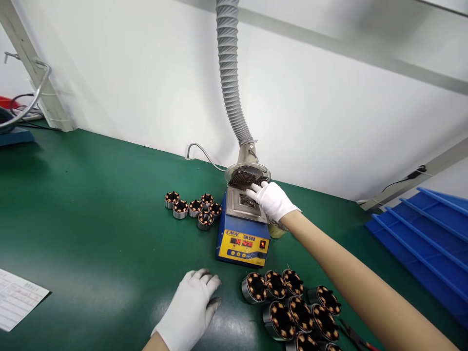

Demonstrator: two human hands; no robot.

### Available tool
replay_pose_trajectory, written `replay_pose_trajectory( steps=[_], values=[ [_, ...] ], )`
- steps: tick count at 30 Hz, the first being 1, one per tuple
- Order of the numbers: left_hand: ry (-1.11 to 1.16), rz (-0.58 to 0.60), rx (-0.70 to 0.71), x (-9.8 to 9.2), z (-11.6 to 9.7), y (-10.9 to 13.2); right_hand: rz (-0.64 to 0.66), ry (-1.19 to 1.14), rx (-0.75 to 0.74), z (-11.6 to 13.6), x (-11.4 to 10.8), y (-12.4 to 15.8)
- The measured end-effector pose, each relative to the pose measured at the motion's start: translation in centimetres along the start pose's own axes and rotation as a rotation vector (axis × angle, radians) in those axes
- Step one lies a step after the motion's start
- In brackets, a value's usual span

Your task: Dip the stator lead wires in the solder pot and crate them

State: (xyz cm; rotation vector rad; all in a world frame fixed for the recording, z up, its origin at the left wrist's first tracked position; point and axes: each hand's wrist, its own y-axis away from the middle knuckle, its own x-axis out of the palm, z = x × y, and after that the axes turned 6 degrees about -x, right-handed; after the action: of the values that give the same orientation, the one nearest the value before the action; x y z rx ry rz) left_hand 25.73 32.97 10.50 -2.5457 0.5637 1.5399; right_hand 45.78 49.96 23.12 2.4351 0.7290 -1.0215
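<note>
My right hand, in a white glove, reaches over the solder pot, a blue and yellow box with red digits on its front. Its fingers are stretched toward the round fume hood grille just behind the pot's metal top. Whether they hold anything is hidden. My left hand, also gloved, rests flat on the green mat with fingers spread, holding nothing. Several wound motor stators sit left of the pot. A larger cluster of stators lies near my right forearm.
A ribbed grey extraction hose rises from the hood up the white wall. Blue plastic trays are stacked at the right. A printed sheet lies at the left edge. Cables and a metal frame stand at the far left.
</note>
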Motion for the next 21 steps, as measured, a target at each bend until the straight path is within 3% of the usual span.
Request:
replay_pose_trajectory(
  steps=[15, 21],
  values=[
    [-0.003, -0.020, 0.012, 0.1, 0.1, -0.1, -0.031, -0.088, 0.026, 0.0, 0.0, 0.1],
    [-0.002, -0.004, -0.005, -0.2, -0.2, 0.0, -0.118, -0.213, 0.239, -0.9, 0.0, 1.8]
  ],
)
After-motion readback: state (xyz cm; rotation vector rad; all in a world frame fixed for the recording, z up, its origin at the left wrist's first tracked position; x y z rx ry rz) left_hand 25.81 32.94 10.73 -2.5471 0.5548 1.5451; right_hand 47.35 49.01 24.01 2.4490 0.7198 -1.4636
